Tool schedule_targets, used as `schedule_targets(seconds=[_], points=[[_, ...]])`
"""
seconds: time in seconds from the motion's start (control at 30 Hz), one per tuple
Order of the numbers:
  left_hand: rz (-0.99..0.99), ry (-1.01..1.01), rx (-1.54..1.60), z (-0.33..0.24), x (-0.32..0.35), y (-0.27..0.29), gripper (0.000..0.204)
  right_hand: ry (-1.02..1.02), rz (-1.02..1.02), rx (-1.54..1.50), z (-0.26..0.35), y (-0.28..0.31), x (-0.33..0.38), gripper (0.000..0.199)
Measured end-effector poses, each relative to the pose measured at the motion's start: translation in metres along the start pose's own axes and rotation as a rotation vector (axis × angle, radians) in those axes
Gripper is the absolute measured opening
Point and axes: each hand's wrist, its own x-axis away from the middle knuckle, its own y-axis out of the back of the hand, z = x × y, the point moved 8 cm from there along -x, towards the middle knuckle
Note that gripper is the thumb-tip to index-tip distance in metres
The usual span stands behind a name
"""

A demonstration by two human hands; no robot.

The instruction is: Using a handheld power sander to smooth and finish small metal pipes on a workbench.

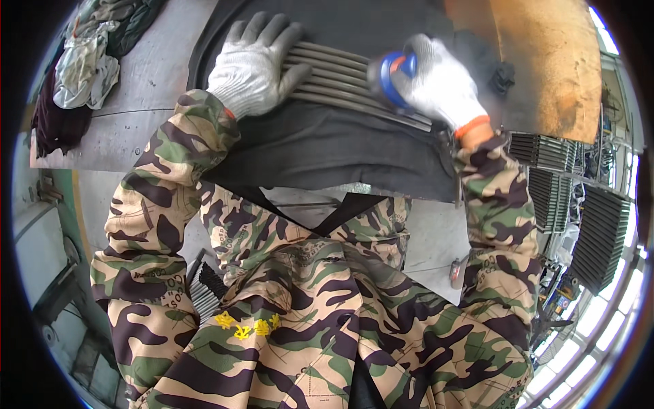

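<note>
Pale grey metal shows on the left part of the surface point(153, 78), with crumpled light cloths point(85, 71) and a dark maroon cloth point(60, 126) heaped at its far left. A stained orange-brown sheet point(548, 65) lies at the far right, and black cloth point(320, 146) covers the middle, hanging in folds over the near edge. Beyond the right side, stacks of dark ribbed metal parts point(599, 242) stand before bright windows point(575, 347).

On the black cloth, between the two hands, a row of slim metal rods point(334, 78) lies side by side, running from left to right and slanting slightly nearer at the right. The left hand point(252, 71), in a white glove with grey fingers, rests over their left ends, its fingers stretched out toward the far side and its thumb set apart across the rods.

The right hand point(446, 82), gloved likewise with an orange cuff point(473, 127), has its fingers curled around a round blue tool point(393, 80) above the right part of the row. Both are blurred; whether the tool touches the rods cannot be told. Camouflage sleeves point(153, 198) cover both forearms.
</note>
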Motion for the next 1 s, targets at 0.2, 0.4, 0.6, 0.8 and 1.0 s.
schedule_targets(seconds=[0.2, 0.4, 0.6, 0.8, 1.0], points=[[0.186, 0.139, -0.052, 0.002, 0.001, -0.002, 0.061, 0.163, 0.005, -0.084, 0.053, -0.004, 0.01, 0.051], [0.096, 0.112, -0.136, 0.001, -0.006, -0.015, 0.057, 0.13, 0.003, -0.045, 0.069, -0.003, 0.002, 0.045], [0.1, 0.132, -0.179, 0.007, 0.006, -0.004, 0.057, 0.091, 0.036, -0.073, 0.07, 0.0, -0.031, 0.047], [0.031, 0.034, -0.119, -0.027, -0.026, -0.016, 0.055, 0.058, -0.016, -0.006, 0.038, 0.01, -0.011, 0.045], [0.025, 0.045, -0.155, -0.012, 0.003, 0.004, 0.051, 0.159, -0.094, -0.063, 0.052, -0.001, 0.01, 0.044]])
